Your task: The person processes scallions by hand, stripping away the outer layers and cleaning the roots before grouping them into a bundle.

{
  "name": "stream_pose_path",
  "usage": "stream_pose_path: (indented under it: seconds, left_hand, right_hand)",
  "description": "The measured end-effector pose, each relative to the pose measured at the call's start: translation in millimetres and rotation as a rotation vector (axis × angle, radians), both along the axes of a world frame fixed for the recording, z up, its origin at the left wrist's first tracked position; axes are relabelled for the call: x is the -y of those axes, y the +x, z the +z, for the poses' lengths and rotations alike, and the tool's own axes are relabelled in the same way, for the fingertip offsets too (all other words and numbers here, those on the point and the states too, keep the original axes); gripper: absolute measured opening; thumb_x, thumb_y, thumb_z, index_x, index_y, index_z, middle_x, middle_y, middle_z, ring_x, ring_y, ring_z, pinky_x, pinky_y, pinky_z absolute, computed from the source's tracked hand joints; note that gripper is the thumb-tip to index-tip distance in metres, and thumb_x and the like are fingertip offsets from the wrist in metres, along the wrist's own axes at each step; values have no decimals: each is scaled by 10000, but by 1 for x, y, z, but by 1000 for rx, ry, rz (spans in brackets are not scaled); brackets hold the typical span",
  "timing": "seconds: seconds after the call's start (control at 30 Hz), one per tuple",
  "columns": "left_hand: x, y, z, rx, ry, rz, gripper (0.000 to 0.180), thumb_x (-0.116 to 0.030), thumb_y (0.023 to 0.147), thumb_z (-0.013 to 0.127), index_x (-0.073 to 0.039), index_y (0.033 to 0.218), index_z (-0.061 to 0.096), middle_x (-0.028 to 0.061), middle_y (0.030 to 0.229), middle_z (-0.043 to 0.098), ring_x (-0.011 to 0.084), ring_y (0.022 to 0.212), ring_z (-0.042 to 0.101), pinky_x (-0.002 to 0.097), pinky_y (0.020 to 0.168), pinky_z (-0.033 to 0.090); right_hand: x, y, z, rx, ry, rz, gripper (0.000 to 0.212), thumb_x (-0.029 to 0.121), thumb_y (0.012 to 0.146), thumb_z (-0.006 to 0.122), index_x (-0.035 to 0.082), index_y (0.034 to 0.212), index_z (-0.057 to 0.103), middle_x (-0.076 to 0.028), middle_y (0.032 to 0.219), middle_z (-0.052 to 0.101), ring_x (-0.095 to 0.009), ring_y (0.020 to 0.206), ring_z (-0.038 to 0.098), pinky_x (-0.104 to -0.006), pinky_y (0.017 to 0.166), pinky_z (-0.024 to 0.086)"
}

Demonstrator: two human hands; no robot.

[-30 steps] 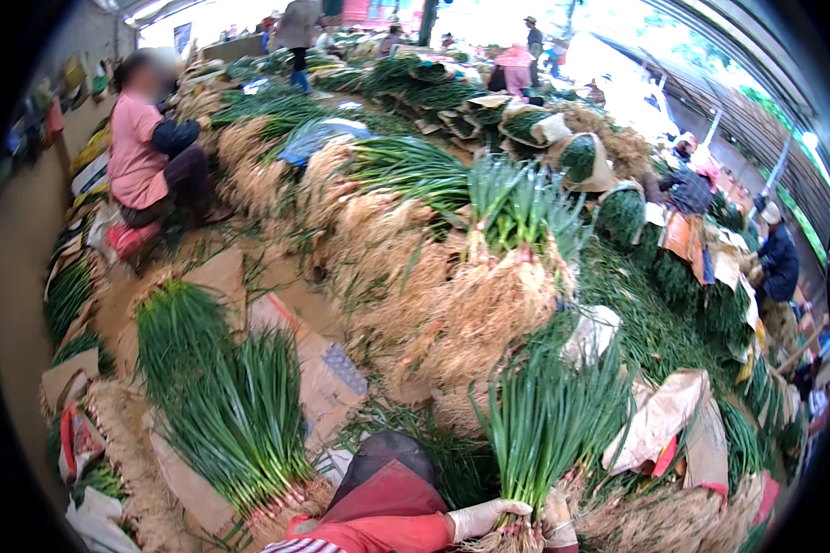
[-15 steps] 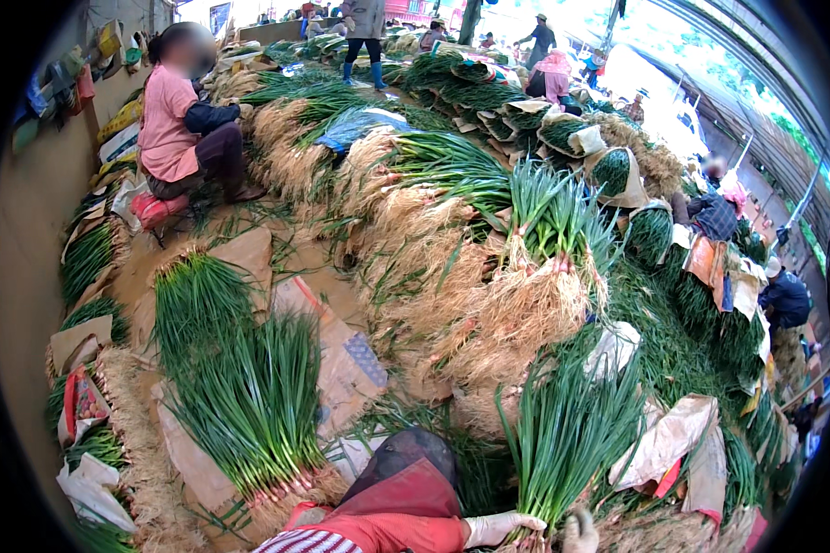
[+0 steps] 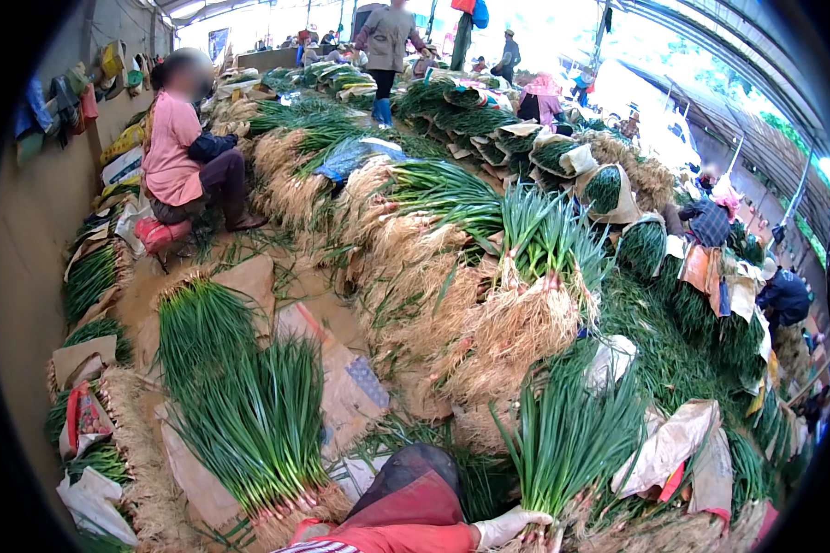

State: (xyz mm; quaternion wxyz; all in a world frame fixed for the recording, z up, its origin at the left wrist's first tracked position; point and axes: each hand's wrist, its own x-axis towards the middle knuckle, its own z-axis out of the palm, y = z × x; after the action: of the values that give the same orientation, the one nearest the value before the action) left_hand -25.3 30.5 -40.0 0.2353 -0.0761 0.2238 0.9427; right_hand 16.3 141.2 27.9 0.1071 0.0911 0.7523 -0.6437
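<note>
My left hand [image 3: 512, 527], in a pale glove below a red sleeve, reaches across the bottom of the view. Its fingers close round the lower stems of a bunch of green onions [image 3: 572, 442], whose leaves fan out away from me. Pale roots hang beside the hand. I cannot see my right hand. To the left, a large sheaf of green onions [image 3: 249, 429] lies on brown sacking, its reddish bulbs and roots toward me. Ahead stands a long heap of green onions with tan roots [image 3: 489, 323], several bunches propped upright on top.
A flattened paper sack [image 3: 341, 378] lies on the muddy floor. Crumpled sacks [image 3: 673, 442] rest among onions at the right. A person in a pink top [image 3: 175, 147] sits on a low red seat at the left. Another person [image 3: 392, 55] stands farther back; other people work among the piles.
My right hand, beside the bunch before, has dropped out of view. My left hand keeps hold of the stems. The standing person in the back has shifted right.
</note>
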Motion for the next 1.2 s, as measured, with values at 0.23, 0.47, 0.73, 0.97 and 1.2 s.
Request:
stream_pose_path:
  seconds: [0.23,0.47,0.73,0.97,1.2]
  left_hand:
    - [-6,-33,-19,-35,10,-80,116,-196,860,637,-80,864,635,8,696,625,96,554,545,224,506,430]
    - [-25,-41,-69,74,-130,53,135,-181,833,665,-66,902,646,17,748,644,115,617,583,245,528,459]
    - [-11,-13,22,208,28,-240,120,-181,867,600,-81,848,664,47,718,672,151,617,631,270,574,521]
    - [22,0,-8,5,-226,-341,260,-190,888,594,-19,1079,636,73,932,692,152,802,651,271,613,511]
    - [-32,17,-35,-105,-202,-295,160,-163,915,602,-34,1004,630,76,787,660,181,588,633,286,458,511]
  right_hand:
    - [1,17,24,-141,287,164,249,293,983,454,81,1112,436,-59,1057,500,-175,785,539,-301,659,448]
    - [-28,68,43,-206,410,251,179,264,972,477,95,915,483,-16,874,537,-160,699,530,-305,584,427]
    - [-130,56,76,-526,574,531,212,319,902,588,137,981,663,-74,711,613,-187,558,603,-314,533,501]
    - [-59,-6,73,-159,348,-27,581,387,867,664,-5,1278,540,-186,1003,687,-222,905,667,-313,793,514]
    - [-39,-26,-9,-58,193,249,668,340,785,773,-17,1272,488,-128,1165,616,-212,1042,578,-334,942,443]
